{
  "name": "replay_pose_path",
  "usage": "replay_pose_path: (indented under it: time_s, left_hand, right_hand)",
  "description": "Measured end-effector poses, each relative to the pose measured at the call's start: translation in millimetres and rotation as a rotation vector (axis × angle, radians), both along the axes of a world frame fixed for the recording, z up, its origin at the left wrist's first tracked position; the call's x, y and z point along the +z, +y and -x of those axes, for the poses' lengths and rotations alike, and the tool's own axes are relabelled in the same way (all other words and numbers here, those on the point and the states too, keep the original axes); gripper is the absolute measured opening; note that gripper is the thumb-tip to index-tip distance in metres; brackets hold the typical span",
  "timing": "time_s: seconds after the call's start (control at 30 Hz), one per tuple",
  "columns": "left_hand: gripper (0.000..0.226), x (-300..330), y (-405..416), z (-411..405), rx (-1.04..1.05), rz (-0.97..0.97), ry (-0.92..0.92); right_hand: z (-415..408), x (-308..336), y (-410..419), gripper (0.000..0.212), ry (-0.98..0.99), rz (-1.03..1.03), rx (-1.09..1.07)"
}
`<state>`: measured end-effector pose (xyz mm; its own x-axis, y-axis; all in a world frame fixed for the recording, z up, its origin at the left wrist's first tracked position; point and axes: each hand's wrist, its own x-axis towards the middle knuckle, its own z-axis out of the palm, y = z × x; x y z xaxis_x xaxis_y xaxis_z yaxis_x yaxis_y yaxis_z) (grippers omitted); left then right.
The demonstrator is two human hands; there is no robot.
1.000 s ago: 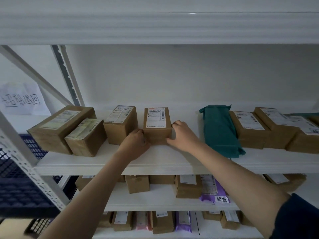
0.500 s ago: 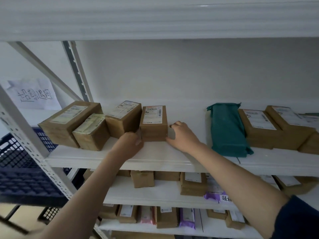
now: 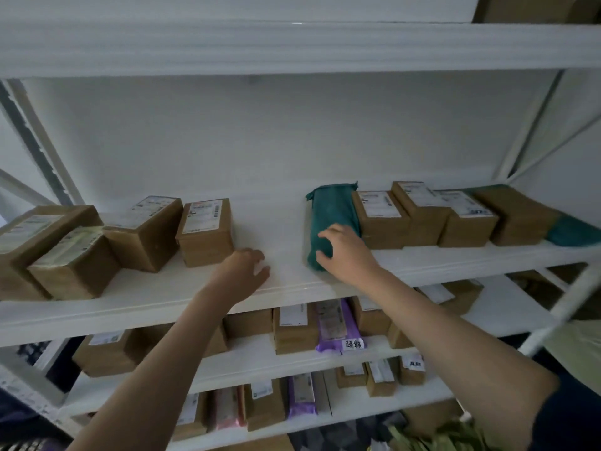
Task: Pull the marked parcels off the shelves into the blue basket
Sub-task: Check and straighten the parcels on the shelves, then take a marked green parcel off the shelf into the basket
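On the middle white shelf (image 3: 136, 304) a green soft parcel (image 3: 331, 213) lies right of the gap. My right hand (image 3: 346, 252) rests on its near end with fingers curled over the top. My left hand (image 3: 242, 271) hovers over the bare shelf in the gap, fingers relaxed and holding nothing. Left of it stands a small brown box (image 3: 206, 232) with a white label. A purple parcel with a handwritten tag (image 3: 336, 323) lies one shelf down. The blue basket is hard to make out; only dark shapes show at the lower left.
Several brown boxes (image 3: 65, 249) crowd the shelf's left end, and more brown boxes (image 3: 422, 216) sit right of the green parcel. Lower shelves hold brown, purple and pink parcels (image 3: 227, 408). A white upright (image 3: 559, 307) crosses at the right.
Both hands left the small brown box. My right hand moved right onto the green parcel; my left hand shifted right into the gap. The view swung right, and the blue basket slid out of sight.
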<state>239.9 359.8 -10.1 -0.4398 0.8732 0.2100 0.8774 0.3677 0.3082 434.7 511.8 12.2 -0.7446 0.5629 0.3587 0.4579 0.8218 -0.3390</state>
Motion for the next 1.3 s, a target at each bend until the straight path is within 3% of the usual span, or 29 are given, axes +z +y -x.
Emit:
replay_pose_path:
  time_s: [0.2,0.37,0.53,0.73,0.9,1.0,1.3]
  left_hand:
    - [0.043,-1,48,-53,-0.081,-0.029,0.016]
    - [0.038,3,72,-74,-0.115,-0.052,0.066]
    - [0.057,3,75,-72,-0.140,-0.028,0.125]
    - [0.059,1,77,-73,-0.178,0.022,0.198]
    - [0.061,-3,76,-74,-0.150,0.004,0.149]
    - [0.066,-7,70,-69,-0.114,0.003,0.112]
    - [0.056,-5,37,-31,-0.078,0.078,0.067]
  right_hand:
    - [-61,-10,28,0.052,-0.045,0.059,-0.149]
    - [-81,-23,41,0.033,-0.152,0.092,-0.205]
    - [-72,-39,45,0.036,-0.207,0.081,-0.140]
    - [-61,-37,39,0.019,-0.109,0.185,-0.178]
    - [-48,-35,38,0.021,0.048,0.369,-0.173]
    - [-38,-26,36,0.008,0.100,0.338,-0.111]
    - [12,-2,22,0.047,0.120,0.142,0.050]
